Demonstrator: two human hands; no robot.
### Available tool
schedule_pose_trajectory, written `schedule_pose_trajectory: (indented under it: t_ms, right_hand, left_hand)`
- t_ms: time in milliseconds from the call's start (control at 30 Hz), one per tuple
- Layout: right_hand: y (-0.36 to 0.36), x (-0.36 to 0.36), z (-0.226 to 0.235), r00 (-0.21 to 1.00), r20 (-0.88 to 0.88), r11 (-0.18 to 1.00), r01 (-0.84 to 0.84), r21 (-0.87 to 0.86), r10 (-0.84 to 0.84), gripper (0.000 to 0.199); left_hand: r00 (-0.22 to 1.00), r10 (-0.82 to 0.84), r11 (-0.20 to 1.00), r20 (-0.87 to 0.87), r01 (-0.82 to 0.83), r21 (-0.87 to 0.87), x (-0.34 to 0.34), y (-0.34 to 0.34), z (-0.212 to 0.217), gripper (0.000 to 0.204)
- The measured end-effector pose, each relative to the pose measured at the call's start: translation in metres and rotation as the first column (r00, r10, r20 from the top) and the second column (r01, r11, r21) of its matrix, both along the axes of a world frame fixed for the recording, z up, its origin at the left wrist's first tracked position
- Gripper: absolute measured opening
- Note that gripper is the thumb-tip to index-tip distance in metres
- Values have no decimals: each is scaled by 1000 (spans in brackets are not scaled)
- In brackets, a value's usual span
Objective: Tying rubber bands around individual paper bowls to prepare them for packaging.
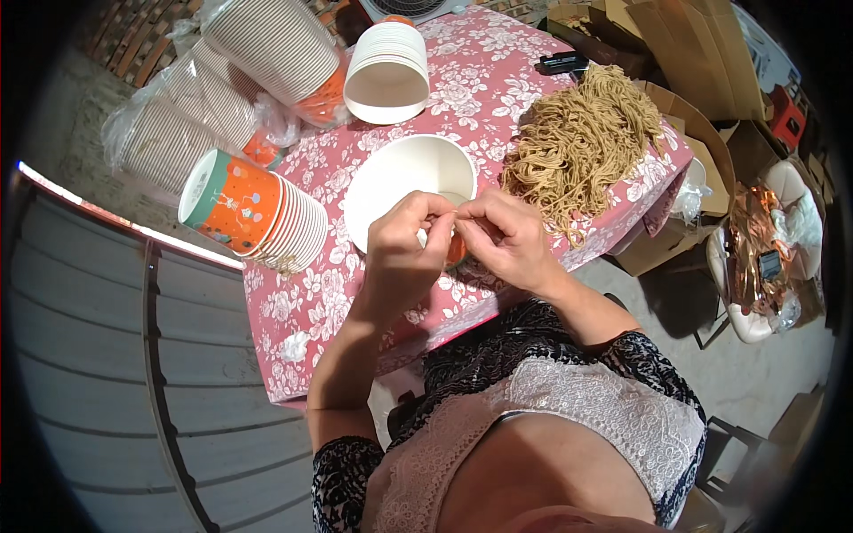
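My left hand (404,251) and my right hand (508,242) meet fingertip to fingertip over the near rim of a white-lined paper bucket (378,182). Both are closed in a pinch; whatever lies between the fingertips is too small to make out. The bucket's mouth faces up towards me, and a bit of its orange outside shows below my fingers. Right of my hands, a big heap of tan strings (582,147), like yarn or thin noodles, spreads to the table's edge. On the left lies a tilted stack of orange and green paper buckets (253,213).
Plastic-wrapped bucket stacks (275,53) crowd the table's far left, with a white nested stack (388,67) beside them. A black object (562,62) sits behind the heap. The flowered tablecloth (306,342) covers the table. Cardboard boxes (697,53) and a loaded chair (755,329) stand right.
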State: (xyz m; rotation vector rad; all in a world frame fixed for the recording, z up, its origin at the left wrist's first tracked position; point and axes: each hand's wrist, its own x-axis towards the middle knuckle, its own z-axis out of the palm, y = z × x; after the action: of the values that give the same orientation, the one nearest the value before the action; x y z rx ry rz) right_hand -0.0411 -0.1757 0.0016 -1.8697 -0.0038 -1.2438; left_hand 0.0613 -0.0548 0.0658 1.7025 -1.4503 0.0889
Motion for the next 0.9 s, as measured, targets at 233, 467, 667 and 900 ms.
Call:
schedule_pose_trajectory:
  t_ms: [233,467,667,900]
  right_hand:
    - [2,0,-2,997,1,985,-72,160,72,3]
    - [-1,1,-12,915,34,726,-341,597,402,8]
    - [-1,-1,-8,878,112,592,-402,698,465,11]
    - [-7,-9,-9,926,-3,738,-298,605,377,9]
  left_hand:
    - [999,30,999,-44,-29,14,0,-2,1,2]
    - [994,30,999,-101,-26,32,7,2,-7,15]
    - [995,-12,999,101,7,51,-3,6,0,15]
    - [963,-71,993,260,92,-68,13,1,-13,6]
